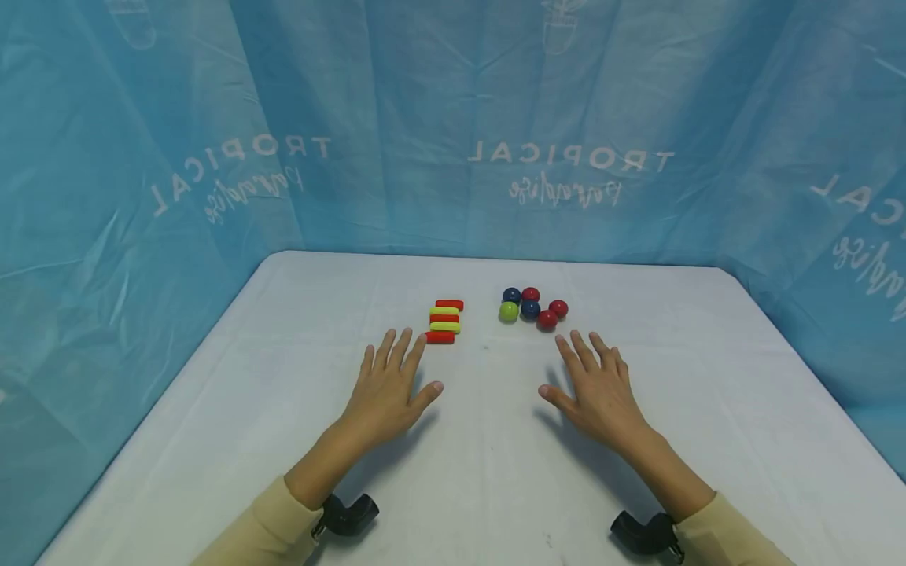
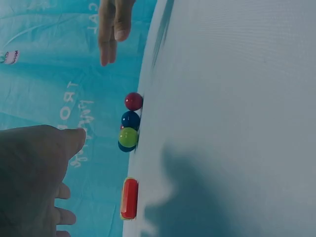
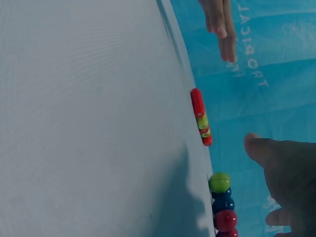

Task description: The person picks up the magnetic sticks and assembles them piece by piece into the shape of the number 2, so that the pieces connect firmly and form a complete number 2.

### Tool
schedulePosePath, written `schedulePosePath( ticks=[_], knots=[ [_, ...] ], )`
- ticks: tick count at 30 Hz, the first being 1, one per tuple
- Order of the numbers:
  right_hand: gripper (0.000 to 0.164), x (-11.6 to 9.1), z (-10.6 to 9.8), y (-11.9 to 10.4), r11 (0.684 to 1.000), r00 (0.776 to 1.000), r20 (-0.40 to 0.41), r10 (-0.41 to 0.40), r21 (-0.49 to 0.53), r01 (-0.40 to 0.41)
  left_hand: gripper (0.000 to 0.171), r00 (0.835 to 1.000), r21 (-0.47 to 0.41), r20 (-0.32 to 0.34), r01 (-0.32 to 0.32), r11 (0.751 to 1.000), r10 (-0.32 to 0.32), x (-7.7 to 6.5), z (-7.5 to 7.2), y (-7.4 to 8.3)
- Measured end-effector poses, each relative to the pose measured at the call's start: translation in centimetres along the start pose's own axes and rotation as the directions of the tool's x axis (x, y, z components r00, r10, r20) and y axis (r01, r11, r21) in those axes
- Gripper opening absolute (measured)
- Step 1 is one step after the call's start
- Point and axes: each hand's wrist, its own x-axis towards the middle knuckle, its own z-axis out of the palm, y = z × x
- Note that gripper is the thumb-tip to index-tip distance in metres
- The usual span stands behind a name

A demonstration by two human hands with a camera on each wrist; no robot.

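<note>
My left hand [image 1: 385, 395] is held above the white table with its fingers spread and nothing in its grasp. Just past its fingertips lies a column of short rods, alternating red [image 1: 440, 338] and yellow-green [image 1: 445, 327]. Over on the other side, my right hand [image 1: 600, 395] also hovers palm down, fingers extended and holding nothing. Beyond it sits a cluster of small glossy balls: a green ball [image 1: 509, 312], dark blue balls [image 1: 530, 310] and red balls [image 1: 546, 320]. Both wrist views show the hands apart from these things, with shadows cast on the table.
A white cloth covers the table [image 1: 488, 472], whose far edge meets a blue printed curtain [image 1: 425, 102]. The curtain also hangs along the left and right sides. Black curved devices [image 1: 351, 516] are strapped at both wrists.
</note>
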Motion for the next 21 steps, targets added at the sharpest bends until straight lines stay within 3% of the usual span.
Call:
schedulePosePath(
  ticks=[15, 21],
  knots=[
    [0.084, 0.5, 0.2, 0.2, 0.999, 1.0, -0.007, 0.009, 0.047, -0.009, 0.078, 0.999, -0.081, -0.039, -0.012, 0.997, 0.009, 1.3, 0.4, -0.4],
    [0.077, 1.3, 0.7, 1.0, 0.993, 0.999, -0.049, 0.018, 0.118, -0.012, 0.076, 0.998, -0.111, -0.066, -0.02, 0.994, 0.013, 1.7, 0.8, -0.5]
  ],
)
